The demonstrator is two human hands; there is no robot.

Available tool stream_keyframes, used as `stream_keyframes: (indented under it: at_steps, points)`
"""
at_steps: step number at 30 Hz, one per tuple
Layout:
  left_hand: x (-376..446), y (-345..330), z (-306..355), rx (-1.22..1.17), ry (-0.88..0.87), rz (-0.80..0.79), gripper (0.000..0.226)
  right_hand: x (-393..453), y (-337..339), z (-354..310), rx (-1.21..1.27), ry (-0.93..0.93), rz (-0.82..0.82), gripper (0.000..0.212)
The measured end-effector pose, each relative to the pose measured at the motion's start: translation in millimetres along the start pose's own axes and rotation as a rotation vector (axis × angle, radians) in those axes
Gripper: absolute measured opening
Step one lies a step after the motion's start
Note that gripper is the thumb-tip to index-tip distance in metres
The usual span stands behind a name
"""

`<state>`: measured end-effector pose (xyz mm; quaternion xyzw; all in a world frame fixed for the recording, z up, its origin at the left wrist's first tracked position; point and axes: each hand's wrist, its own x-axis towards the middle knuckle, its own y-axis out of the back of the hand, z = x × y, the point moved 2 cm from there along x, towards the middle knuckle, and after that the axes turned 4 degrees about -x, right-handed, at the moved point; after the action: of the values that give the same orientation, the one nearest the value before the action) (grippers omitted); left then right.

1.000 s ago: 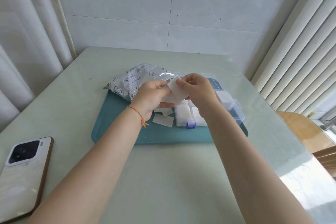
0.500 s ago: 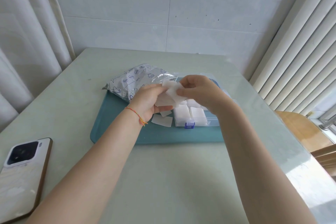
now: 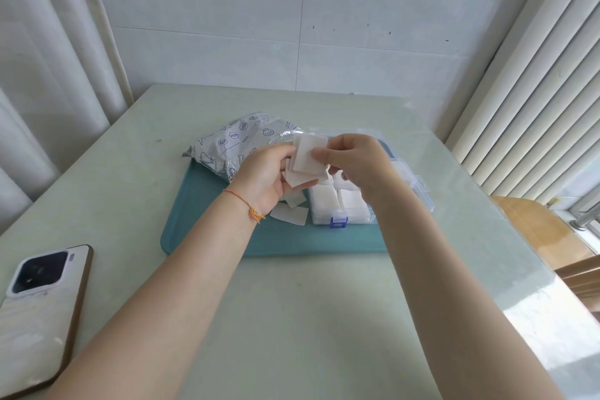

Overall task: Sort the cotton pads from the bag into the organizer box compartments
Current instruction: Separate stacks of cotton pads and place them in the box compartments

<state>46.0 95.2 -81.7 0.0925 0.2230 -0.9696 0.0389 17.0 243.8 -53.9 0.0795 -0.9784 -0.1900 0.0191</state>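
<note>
Phone (image 3: pixel 39 312) sits lower left, out of the way. Mid-frame, the foil bag (image 3: pixel 240 143) lies on the teal tray (image 3: pixel 207 230), 2 loose pads (image 3: pixel 290 214) beside it. Left hand (image 3: pixel 264 177) holds a small stack of cotton pads (image 3: pixel 306 161); right hand (image 3: pixel 354 162) pinches the top one. Organizer box (image 3: pixel 418 187) near compartments look full, so I'd guess partway done.

Both hands raised, meeting at centre.
Left hand (image 3: pixel 266 174) cupped, palm toward 3 o'clock; right hand (image 3: pixel 357 162) pinching with curled fingers (image 3: pixel 321 153).
</note>
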Motion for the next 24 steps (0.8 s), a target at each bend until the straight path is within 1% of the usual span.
stream_keyframes:
  at_steps: [4,8,12,14,16,21,24]
  points:
    - [-2,-1,1,0.022,0.01,-0.025,0.026,-1,-3,-3,-0.071,0.038,0.048,0.018]
    - [-1,-2,0,0.018,0.002,-0.037,0.026,0,-8,-1,-0.073,0.059,0.092,0.02]
    - [-2,-3,-1,-0.007,-0.017,-0.057,0.022,3,-12,3,-0.08,0.046,0.145,0.024]
    - [-1,-2,-3,0.018,-0.046,-0.066,0.018,4,-14,5,-0.084,0.034,0.16,0.024]
    - [0,-2,-5,0.04,-0.065,-0.067,0.019,5,-16,5,-0.101,0.036,0.158,0.024]
    - [1,-3,-6,0.005,-0.096,-0.056,0.023,0,-23,2,-0.109,0.085,0.192,0.015]
    - [1,-2,-5,-0.009,-0.1,-0.056,0.026,-2,-25,2,-0.114,0.11,0.198,0.014]
